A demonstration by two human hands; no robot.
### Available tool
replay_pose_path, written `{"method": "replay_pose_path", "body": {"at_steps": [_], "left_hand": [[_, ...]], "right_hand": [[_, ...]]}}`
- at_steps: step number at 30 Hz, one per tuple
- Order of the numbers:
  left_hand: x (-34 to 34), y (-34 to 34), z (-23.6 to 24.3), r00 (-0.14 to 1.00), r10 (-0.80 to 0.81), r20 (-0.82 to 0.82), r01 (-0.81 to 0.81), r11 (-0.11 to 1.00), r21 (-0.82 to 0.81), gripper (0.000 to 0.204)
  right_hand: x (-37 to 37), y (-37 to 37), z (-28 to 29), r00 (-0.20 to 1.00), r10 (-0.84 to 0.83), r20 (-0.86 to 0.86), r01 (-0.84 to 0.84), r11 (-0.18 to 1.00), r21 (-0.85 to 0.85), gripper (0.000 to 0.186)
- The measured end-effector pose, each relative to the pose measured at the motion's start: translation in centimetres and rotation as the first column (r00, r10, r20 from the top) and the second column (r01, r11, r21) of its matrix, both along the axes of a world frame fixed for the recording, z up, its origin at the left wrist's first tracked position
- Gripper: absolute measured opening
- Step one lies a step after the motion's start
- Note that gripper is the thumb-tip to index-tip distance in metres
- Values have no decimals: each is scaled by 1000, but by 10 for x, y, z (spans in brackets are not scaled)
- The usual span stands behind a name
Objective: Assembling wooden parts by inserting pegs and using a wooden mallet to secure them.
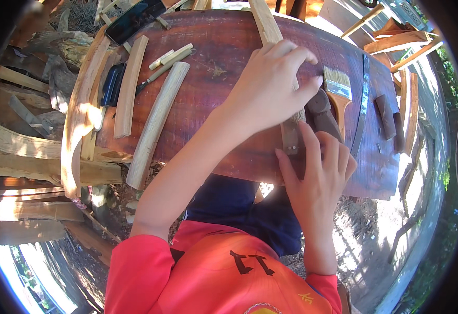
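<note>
A long wooden strip (266, 26) runs from the table's far edge toward me, its darker near end between my hands. My left hand (273, 83) lies across its middle, palm down, with thumb and forefinger spread apart and the other fingers partly hidden. At the near end my right hand (318, 162) has its thumb on one side and forefinger on the other, gripping it lightly. Beside my hands lie a dark brown wooden piece (320, 112), partly covered, and a flat paintbrush (337, 91) with pale bristles. Further right is a narrow metal strip (364, 89).
The brown wooden table (213, 104) has a pale wooden stick (158, 125), a flat wooden strip (131, 86) and a slim handled tool (166, 68) on its left. A phone (134, 21) sits at the far left corner. Two dark cylinders (385, 116) lie right. Timber (30, 172) surrounds the left side.
</note>
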State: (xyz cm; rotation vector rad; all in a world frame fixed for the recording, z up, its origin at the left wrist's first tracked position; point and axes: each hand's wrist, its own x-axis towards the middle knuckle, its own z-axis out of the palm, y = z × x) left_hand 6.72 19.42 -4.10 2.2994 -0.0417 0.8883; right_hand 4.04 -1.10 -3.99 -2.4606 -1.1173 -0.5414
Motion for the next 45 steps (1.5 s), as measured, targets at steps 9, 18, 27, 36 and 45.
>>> {"method": "replay_pose_path", "body": {"at_steps": [9,18,27,36,45], "left_hand": [[-73,-7,5,982,78,-172,-77,997,13,35],[-87,-9,-6,969,79,-233,-95,994,-57,36],[-89,-13,-14,960,80,-269,-103,992,-71,36],[-89,-15,-17,963,82,-256,-112,988,-104,39],[-93,-19,-15,944,101,-314,-130,989,-75,49]], "right_hand": [[-3,5,4,998,-68,13,69,991,-116,55],[0,10,1,994,-110,-10,109,994,-22,60],[-5,15,2,986,-163,33,166,979,-119,58],[2,16,2,989,-144,-26,142,988,-65,58],[6,18,3,994,-86,-68,85,996,-16,58]]}}
